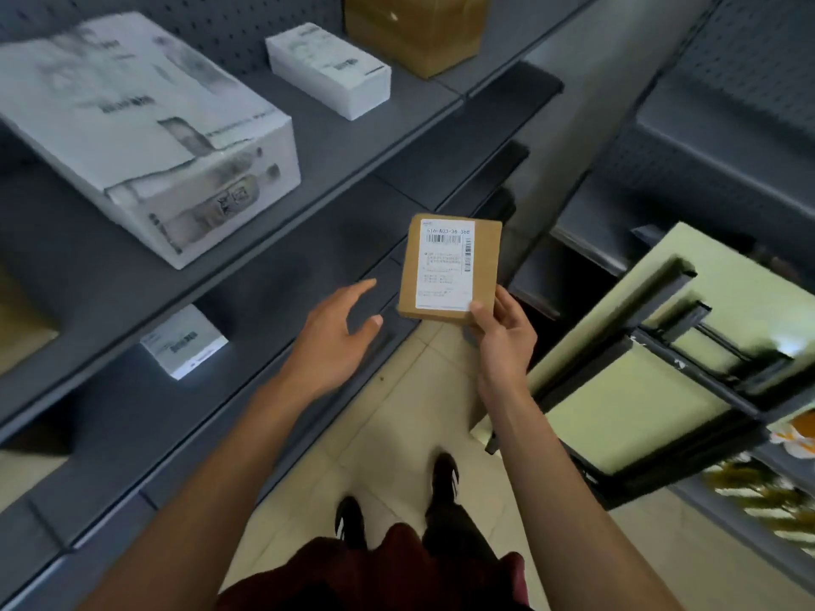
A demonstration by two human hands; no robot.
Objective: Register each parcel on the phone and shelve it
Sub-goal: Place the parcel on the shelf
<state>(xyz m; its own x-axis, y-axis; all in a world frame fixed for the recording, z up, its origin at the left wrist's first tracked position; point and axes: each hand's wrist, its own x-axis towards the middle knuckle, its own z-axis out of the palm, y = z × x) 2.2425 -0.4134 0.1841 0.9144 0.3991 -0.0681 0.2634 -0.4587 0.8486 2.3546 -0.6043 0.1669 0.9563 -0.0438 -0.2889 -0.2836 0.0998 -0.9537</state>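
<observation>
A small flat brown cardboard parcel (pixel 450 269) with a white barcode label facing up is held by its lower right corner in my right hand (pixel 502 332), in front of the grey shelving (pixel 308 169). My left hand (pixel 339 332) hovers to the left of the parcel with fingers spread, holding nothing, just over the front edge of a lower shelf. No phone is in view.
On the upper shelf lie a large white box (pixel 145 130), a smaller white box (pixel 328 68) and a brown carton (pixel 419 28). A small white box (pixel 183 341) sits on the lower shelf. A black-framed cart with pale green panels (pixel 639 390) stands at the right. My feet are on the tiled floor (pixel 397 412).
</observation>
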